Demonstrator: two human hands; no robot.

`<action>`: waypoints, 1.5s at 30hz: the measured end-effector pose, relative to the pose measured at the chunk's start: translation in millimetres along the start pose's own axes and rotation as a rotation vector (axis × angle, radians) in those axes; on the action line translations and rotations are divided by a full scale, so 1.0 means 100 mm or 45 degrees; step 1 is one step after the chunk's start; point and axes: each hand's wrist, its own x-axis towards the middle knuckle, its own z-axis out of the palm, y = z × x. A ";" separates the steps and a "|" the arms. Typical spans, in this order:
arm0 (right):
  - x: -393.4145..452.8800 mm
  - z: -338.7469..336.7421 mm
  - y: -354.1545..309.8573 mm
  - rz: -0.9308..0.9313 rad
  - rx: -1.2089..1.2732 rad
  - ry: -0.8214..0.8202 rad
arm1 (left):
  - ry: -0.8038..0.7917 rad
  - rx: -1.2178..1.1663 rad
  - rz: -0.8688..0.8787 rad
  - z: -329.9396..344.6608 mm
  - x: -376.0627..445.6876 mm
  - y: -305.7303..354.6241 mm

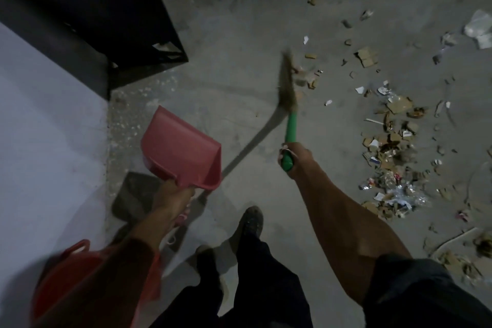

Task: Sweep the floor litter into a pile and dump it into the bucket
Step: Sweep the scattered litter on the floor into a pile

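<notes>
Right now your right hand (291, 158) is wrapped tight around the green plastic handle of the straw-bristled broom (288, 93), bristles blurred on the dusty grey concrete floor (234, 40) beside loose scraps. Your left hand (175, 195) grips the handle of the red plastic dustpan (181, 147), held tilted above the floor. Scattered cardboard and paper litter (391, 146) lies thick off to your right. The red plastic bucket (77, 287) sits low by your left arm, against the pale wall (48, 127). A black metal shelf frame (106, 21) stands ahead-left.
</notes>
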 end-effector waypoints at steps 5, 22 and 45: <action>-0.03 -0.55 -0.51 -0.147 0.174 0.208 | -0.119 -0.005 0.046 0.12 0.02 0.08; -1.10 -0.59 0.53 -0.073 -0.964 -0.112 | -0.127 -0.025 0.167 0.13 -0.08 0.68; -0.52 0.72 -1.55 -0.211 -0.478 0.256 | -0.426 0.196 0.278 0.10 1.41 3.30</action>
